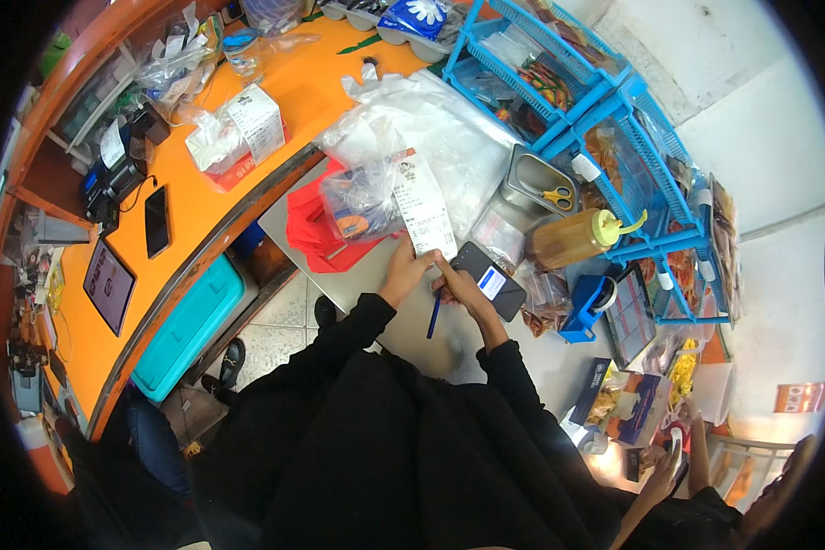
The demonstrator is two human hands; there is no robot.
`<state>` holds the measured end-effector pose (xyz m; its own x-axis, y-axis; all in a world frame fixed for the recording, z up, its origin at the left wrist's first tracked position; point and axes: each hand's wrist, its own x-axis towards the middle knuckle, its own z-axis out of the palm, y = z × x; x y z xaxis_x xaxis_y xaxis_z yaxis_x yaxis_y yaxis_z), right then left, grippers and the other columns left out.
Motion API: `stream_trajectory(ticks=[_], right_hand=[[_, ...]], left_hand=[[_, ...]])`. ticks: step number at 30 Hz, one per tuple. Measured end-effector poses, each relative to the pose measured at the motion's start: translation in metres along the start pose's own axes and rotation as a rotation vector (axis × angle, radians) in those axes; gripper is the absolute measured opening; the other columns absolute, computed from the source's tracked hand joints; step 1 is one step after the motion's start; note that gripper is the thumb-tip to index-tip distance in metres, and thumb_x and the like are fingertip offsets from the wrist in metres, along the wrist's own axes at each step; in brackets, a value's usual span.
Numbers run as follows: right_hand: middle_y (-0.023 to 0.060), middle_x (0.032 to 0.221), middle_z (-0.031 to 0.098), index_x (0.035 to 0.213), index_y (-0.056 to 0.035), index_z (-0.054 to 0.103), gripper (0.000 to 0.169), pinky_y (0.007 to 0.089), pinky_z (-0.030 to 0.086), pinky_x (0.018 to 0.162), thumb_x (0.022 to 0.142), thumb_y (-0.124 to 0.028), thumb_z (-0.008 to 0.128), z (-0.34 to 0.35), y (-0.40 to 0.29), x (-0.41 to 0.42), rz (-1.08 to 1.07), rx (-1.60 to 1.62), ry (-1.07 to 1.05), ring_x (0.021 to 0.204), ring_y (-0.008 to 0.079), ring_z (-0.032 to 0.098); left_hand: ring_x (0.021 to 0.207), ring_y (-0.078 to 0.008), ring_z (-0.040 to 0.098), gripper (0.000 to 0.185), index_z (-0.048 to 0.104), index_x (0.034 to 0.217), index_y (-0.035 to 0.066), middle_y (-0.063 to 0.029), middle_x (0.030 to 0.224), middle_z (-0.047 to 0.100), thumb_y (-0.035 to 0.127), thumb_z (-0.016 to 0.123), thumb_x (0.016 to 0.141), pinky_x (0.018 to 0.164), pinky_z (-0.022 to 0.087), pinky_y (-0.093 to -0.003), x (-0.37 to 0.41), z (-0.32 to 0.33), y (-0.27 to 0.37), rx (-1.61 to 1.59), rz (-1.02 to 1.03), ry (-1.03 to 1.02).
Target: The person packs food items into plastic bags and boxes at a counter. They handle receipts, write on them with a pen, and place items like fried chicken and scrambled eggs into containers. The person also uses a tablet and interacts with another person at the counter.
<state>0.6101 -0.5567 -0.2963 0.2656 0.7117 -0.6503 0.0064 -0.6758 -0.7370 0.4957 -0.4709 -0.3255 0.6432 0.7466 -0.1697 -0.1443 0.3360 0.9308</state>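
Note:
A long printed paper receipt (423, 206) lies over the right side of a clear plastic bag (361, 196) with a dark and orange item inside. At the receipt's lower end, my left hand (405, 268) grips its edge. My right hand (459, 285) touches the same end with a finger and has a blue pen (434, 317) tucked in it, pointing down. Under the clear bag is a red bag (309, 227). Just right of my right hand, a dark smartphone (505, 299) with a lit screen rests on the table.
Clear plastic bags (454, 130) are stacked beyond. To the right are a metal tray (540, 172) with yellow scissors (558, 198), a pump sauce bottle (564, 240), a blue tape dispenser (581, 316) and blue baskets (570, 117). An orange counter (206, 206) curves along the left. Another person's hands (660, 474) are at lower right.

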Motion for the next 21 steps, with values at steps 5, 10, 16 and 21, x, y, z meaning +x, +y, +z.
stream_trajectory(ticks=[5,10,16,21], right_hand=[[-0.002,0.062,0.049,0.07,-0.0101,0.048,0.037,0.0204,0.039,0.049,0.082,-0.045,0.049,-0.007,0.036,-0.017,-0.113,0.08,-0.043,0.053,0.0081,0.047],[0.0026,0.07,0.055,0.096,-0.0065,0.054,0.037,0.0201,0.044,0.051,0.084,-0.041,0.047,-0.007,0.032,-0.033,0.003,0.43,-0.067,0.062,0.0134,0.053],[0.0114,0.077,0.058,0.109,-0.0049,0.048,0.043,0.0253,0.05,0.054,0.085,-0.04,0.047,-0.015,0.101,-0.07,0.263,1.517,-0.457,0.065,0.0206,0.057],[0.007,0.107,0.053,0.112,-0.006,0.046,0.042,0.0335,0.038,0.084,0.085,-0.038,0.048,-0.019,0.082,-0.064,-0.253,0.638,0.275,0.101,0.0176,0.047]], left_hand=[[0.097,-0.0144,0.051,0.04,0.042,0.114,0.001,-0.007,0.108,0.052,0.007,0.056,0.077,0.079,0.043,-0.0279,-0.005,0.007,0.016,-0.11,-0.066,-0.016],[0.1,-0.0173,0.05,0.045,0.036,0.119,0.005,-0.0082,0.109,0.051,0.003,0.055,0.078,0.074,0.048,-0.0309,-0.003,0.008,0.013,-0.064,0.032,-0.001],[0.093,-0.0231,0.056,0.05,0.025,0.121,0.006,-0.0125,0.112,0.048,-0.002,0.051,0.079,0.068,0.054,-0.0333,-0.011,0.013,0.009,-0.182,-0.002,-0.051],[0.09,-0.0245,0.058,0.05,0.022,0.121,0.007,-0.013,0.111,0.048,0.001,0.051,0.081,0.068,0.054,-0.0333,-0.015,0.012,0.02,-0.207,-0.092,-0.075]])
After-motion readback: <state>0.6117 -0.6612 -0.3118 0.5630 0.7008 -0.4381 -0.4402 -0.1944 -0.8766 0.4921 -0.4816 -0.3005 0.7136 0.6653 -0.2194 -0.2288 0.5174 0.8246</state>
